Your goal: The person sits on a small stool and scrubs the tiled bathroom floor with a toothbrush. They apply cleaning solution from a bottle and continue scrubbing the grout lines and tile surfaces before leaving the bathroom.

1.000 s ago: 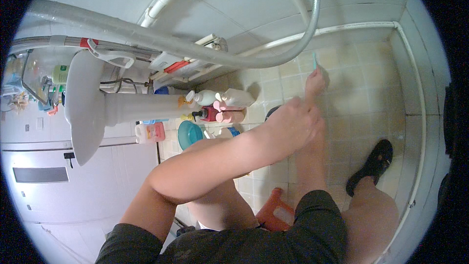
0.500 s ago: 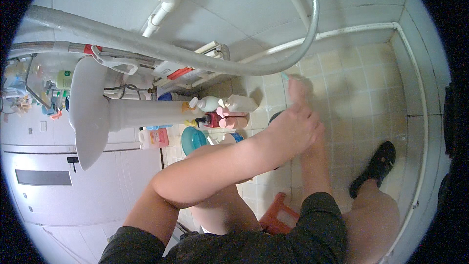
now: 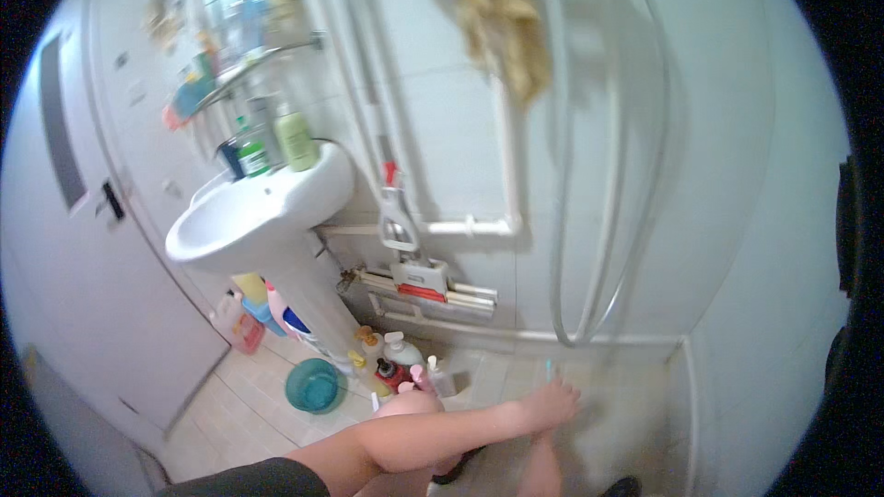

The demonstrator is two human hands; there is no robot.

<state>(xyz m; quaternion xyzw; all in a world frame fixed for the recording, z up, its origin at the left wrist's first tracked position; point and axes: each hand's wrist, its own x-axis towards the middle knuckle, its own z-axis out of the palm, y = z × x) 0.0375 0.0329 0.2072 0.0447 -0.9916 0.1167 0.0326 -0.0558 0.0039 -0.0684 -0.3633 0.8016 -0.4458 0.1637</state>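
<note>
My left forearm reaches in from the lower left, and my left hand [image 3: 550,404] lies over my right arm near the wrist, its fingers curled round it. My right forearm [image 3: 540,471] comes up from the bottom edge. Most of my right hand is hidden behind the left one. A small turquoise thing [image 3: 550,368] sticks up just beyond both hands, at the right hand's end; its kind is too small to tell. Below the hands are parts of my dark slippers, one [image 3: 626,487] at the bottom edge.
A white pedestal sink [image 3: 267,212] stands left, with pump bottles [image 3: 402,350] by its foot. A turquoise basin [image 3: 315,387] and a pink jug [image 3: 241,324] stand on the tiles. A flat mop [image 3: 421,278] and a shower hose [image 3: 558,248] hang along the wall; a door [image 3: 101,285] is far left.
My view has tilted up and turned, so the sink and wall stand more upright and my hands sit lower. My left hand stays on my right arm, and the turquoise thing still sticks out.
</note>
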